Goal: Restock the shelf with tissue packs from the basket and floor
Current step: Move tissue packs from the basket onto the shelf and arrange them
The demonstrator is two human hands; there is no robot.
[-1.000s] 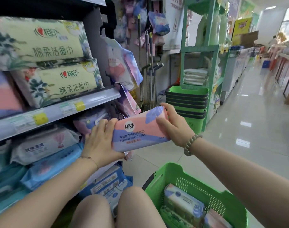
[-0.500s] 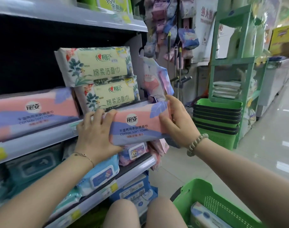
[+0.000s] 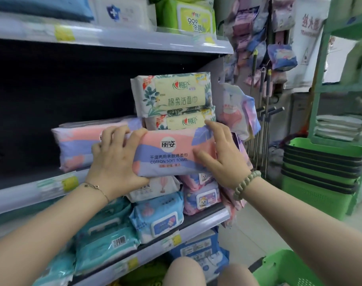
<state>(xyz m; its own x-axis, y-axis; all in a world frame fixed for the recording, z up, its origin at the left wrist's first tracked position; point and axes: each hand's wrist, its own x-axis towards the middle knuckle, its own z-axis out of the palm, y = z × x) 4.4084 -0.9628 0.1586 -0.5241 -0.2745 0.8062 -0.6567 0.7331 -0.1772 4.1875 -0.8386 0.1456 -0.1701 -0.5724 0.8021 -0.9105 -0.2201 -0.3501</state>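
We hold one cotton soft towel pack in the centre of the frame, raised in front of the edge of the middle shelf and not yet set down on it. Its long side is level and the printed face is turned to us, i.e. the same way as the matching pack lying on the shelf just left of it. We judge this is so the label faces the aisle once it is in.

The left hand takes the left end: its grip is curled round it, fingers over the top edge, thumb low on the front. The right hand takes the right end w/ the thumb laid on the front face and the forefinger stretched up at the upper corner. The other fingers go behind, so this grip pinches the end more than it wraps it. Probably the two ends are held so that a soft pack does not sag and goes in straight.

The pack hides part of the lower of two leaf-print face towel packs; if it touches them, we cannot tell. The green basket in the lower right corner shows only its rim, so what is inside we cannot say.
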